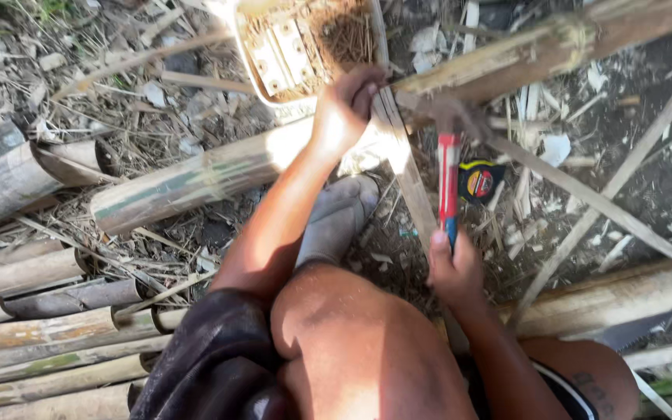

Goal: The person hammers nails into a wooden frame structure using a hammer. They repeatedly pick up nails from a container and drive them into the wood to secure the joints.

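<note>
Bamboo, split into a thin flat slat [406, 167], is what the work centres on: it runs from the top middle of the frame down toward the knees, lying across a thick round bamboo pole [204, 179] that slants through the middle. The slat looks light and springy, stiff along its length but likely to split along the grain and sharp at its edges, so I would judge it best pinched flat near the point being worked. That is where the left hand [345, 109] has it, grip clenched on the slat's upper end where it crosses the pole.

The right hand [453, 268], at lower middle, has its grip wrapped around the blue end of a hammer [449, 183] with a red shaft, pointing up the frame. Its head is blurred, so I cannot tell whether it touches anything. The hammer seems head-heavy, and it is held low on the handle.

Just right of the shaft lies a yellow and black tape measure [480, 183] on the littered ground. At top middle sits a pale tub [243, 47] holding nails and light blocks. A second heavy pole [554, 47] crosses the upper right, more poles [40, 342] are stacked at lower left, and a saw blade [624, 334] shows at lower right.
</note>
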